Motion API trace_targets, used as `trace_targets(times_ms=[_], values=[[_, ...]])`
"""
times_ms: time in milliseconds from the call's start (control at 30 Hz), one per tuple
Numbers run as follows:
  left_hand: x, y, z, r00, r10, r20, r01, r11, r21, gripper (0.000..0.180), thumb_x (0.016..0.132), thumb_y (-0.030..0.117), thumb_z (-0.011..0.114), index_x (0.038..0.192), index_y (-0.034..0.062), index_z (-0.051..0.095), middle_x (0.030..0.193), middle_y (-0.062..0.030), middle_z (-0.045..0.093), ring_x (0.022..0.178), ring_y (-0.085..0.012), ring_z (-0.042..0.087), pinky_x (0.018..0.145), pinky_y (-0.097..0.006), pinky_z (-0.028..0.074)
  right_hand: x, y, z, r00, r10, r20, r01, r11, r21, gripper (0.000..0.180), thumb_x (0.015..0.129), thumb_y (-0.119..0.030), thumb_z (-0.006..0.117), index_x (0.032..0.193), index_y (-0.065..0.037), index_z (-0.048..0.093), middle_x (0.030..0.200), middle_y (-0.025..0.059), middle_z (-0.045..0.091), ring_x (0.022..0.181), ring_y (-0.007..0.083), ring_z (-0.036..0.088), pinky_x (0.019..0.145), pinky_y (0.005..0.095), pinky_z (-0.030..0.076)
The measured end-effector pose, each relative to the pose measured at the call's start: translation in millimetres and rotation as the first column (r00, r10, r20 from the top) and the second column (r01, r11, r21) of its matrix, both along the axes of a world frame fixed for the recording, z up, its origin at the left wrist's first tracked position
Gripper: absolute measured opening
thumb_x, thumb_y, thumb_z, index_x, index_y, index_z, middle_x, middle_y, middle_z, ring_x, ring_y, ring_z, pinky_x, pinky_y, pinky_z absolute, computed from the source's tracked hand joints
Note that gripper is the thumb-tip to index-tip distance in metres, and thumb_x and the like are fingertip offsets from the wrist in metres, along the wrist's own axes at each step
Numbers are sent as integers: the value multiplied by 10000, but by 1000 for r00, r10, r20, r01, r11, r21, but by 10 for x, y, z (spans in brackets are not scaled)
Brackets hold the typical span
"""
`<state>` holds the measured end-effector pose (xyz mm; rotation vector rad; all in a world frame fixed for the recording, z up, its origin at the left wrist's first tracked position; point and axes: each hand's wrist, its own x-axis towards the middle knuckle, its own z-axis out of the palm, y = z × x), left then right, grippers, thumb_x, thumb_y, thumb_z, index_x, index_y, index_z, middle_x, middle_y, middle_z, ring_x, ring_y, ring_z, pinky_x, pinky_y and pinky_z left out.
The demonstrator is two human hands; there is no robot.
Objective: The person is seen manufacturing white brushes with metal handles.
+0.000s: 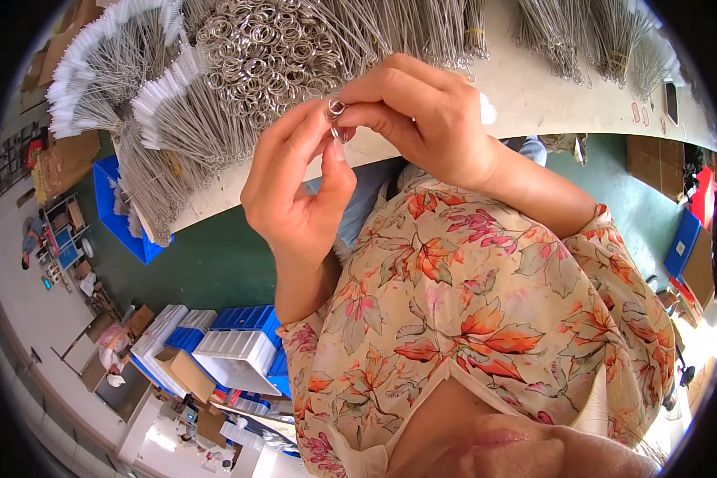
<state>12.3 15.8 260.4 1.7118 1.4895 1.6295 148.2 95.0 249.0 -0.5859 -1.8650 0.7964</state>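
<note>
Over the table's near edge, my left hand [299, 179] and my right hand [426, 111] meet at the fingertips. Between them sits a small shiny metal ring [335, 107], a key ring by its look; it may be more than one, as the fingers partly cover it. Thumb and fingers of both hands close on it in a pinch. Just beyond lies a big heap of loose metal rings [267, 60]. Bundles of thin wire brushes with white bristles [179, 88] lie left of the heap.
More looped wire stems [422, 28] lie along the far side of the table [518, 103], with further bundles [613, 40] at right. A dark phone-like object [671, 103] rests at the right end. Blue bin [127, 215] stands below the left edge; stacked crates [231, 358] behind.
</note>
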Motion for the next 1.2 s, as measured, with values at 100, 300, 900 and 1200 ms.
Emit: trace_targets(times_ms=[100,300,900,1200], values=[[-31,-11,-31,999,-16,-43,15,1000,-15,303,754,-83,587,1057,-66,597,986,-191,608,805,-207,635,697,-277,541,13,37,17,953,222,-208,-291,862,-416,131,838,-156,632,846,-25,640,718,40,604,674,136,617,565,286,484],[9,7,21,999,32,34,-33,999,37,303,742,-80,599,1045,-85,592,978,-198,617,809,-242,651,696,-301,560,105,120,101,832,367,-417,-541,366,-757,222,879,-243,603,859,-28,657,687,-22,572,545,32,465,469,203,369],[-72,22,96,995,-40,93,50,992,-113,300,714,-68,625,1014,-70,620,939,-174,642,805,-208,652,684,-271,550,131,246,153,826,526,-205,-491,490,-720,173,804,-195,693,851,-30,666,672,-30,586,534,20,457,454,174,340],[-48,-12,10,987,-37,155,65,982,-180,334,700,-131,596,1029,-73,612,996,-179,624,861,-210,640,727,-274,545,166,249,24,845,523,-115,-475,633,-612,170,801,-168,691,842,-7,657,686,-14,570,574,31,480,487,189,364]])
